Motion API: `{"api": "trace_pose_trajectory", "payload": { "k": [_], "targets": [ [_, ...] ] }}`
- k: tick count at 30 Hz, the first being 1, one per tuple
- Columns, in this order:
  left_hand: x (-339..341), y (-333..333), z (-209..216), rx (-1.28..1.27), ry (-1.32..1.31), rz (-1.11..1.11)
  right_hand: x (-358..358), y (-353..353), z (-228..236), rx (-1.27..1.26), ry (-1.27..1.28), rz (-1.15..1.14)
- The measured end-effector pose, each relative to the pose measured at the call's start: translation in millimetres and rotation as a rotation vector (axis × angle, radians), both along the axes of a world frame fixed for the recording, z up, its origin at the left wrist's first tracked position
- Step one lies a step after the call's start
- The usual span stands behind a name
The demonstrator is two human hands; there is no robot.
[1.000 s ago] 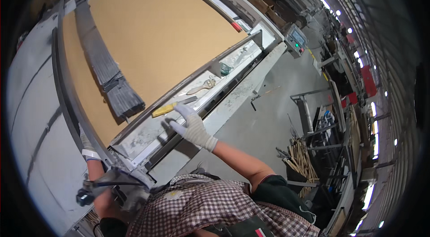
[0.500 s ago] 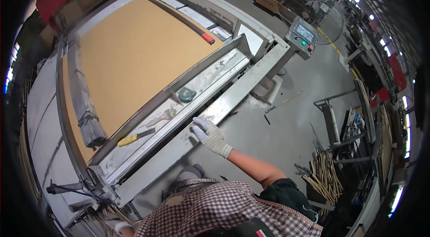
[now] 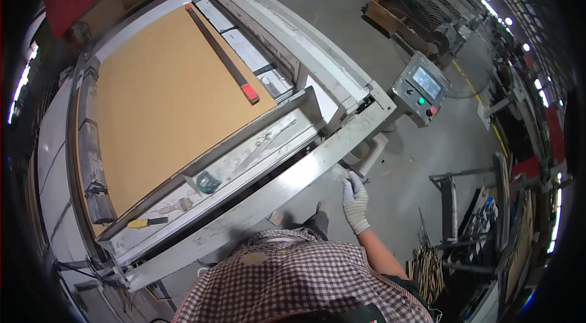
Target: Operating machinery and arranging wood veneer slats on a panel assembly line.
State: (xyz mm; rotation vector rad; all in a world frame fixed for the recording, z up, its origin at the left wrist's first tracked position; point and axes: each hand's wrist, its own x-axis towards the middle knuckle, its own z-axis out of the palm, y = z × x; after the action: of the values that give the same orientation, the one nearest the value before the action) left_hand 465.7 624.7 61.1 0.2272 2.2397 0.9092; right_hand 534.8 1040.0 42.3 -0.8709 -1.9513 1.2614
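The gloved right hand (image 3: 355, 204) hangs empty, thumb and fingertips slightly apart, beside a machine's steel rail (image 3: 293, 179); the left hand is unseen. Swinging too close could knock knuckles against the metal.

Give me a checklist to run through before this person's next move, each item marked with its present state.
1. Right hand gloved: ok.
2. Right hand free of tools: ok, nothing visible in it.
3. Left hand clear of the frame: cannot tell, it is out of view.
4. Ledge free of loose items: not ok; a yellow-handled tool, brush and green object lie there.
5. Board bare: not ok; a red-ended bar and grey strips lie on it.
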Motion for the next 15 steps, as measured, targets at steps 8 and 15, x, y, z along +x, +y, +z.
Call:
{"api": "trace_pose_trajectory", "payload": {
  "k": [8, 15],
  "targets": [
    [9, 147, 38, -0.259, -0.064, -0.094, -77, 94, 56, 0.381, 0.091, 0.618],
    [-13, 96, -25, -0.341, 0.901, 0.307, -155, 85, 63, 0.365, 0.269, 0.786]
  ]
}}
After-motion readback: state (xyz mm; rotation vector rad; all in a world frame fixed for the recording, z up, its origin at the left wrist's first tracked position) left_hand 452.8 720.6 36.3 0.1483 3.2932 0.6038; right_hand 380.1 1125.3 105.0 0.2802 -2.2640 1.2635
